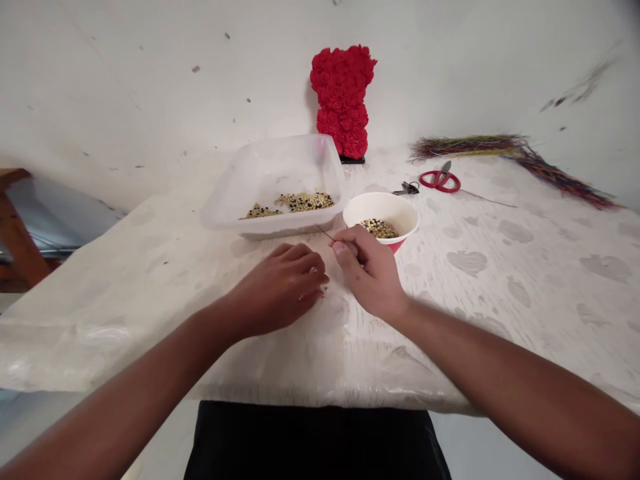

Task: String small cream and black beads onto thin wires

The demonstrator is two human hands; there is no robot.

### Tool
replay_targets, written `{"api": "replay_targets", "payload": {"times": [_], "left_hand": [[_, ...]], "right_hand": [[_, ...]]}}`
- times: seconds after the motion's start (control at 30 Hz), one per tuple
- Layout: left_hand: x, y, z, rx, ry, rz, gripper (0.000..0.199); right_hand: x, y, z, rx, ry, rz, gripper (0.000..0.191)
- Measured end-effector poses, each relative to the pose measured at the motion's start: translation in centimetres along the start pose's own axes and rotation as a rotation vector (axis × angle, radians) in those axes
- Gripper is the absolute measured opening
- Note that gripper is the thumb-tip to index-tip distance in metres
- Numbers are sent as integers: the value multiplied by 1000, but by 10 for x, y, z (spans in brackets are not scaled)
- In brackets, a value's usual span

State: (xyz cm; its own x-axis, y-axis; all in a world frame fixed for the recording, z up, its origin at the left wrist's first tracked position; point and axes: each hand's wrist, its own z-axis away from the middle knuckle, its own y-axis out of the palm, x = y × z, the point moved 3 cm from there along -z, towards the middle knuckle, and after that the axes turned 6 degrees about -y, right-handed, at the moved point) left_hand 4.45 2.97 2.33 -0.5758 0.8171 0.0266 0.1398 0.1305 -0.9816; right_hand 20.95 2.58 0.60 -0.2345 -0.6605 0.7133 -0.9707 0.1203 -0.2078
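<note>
My right hand pinches a thin dark wire between thumb and fingers, in front of a white and red bowl that holds small mixed beads. My left hand rests low over the table with its fingers curled. A few tiny beads lie at its fingertips; what it grips, if anything, is too small to name. Behind the hands stands a translucent plastic tub with pale and black beads on its bottom.
A red rose figure stands against the wall. Red-handled scissors and small keys lie right of it. Bundles of coloured wires stretch along the back right. The table has a patterned plastic cover.
</note>
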Motion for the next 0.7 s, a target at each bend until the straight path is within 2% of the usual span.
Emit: {"api": "replay_targets", "payload": {"times": [0.17,0.53,0.7], "left_hand": [[-14,10,-5,53,27,66,14],[5,4,-6,14,85,-178,20],[9,-4,-6,-18,55,-172,24]], "right_hand": [[0,0,0,-2,-5,-6,12],[-2,1,0,3,1,4,11],[0,0,0,11,-4,16,11]]}}
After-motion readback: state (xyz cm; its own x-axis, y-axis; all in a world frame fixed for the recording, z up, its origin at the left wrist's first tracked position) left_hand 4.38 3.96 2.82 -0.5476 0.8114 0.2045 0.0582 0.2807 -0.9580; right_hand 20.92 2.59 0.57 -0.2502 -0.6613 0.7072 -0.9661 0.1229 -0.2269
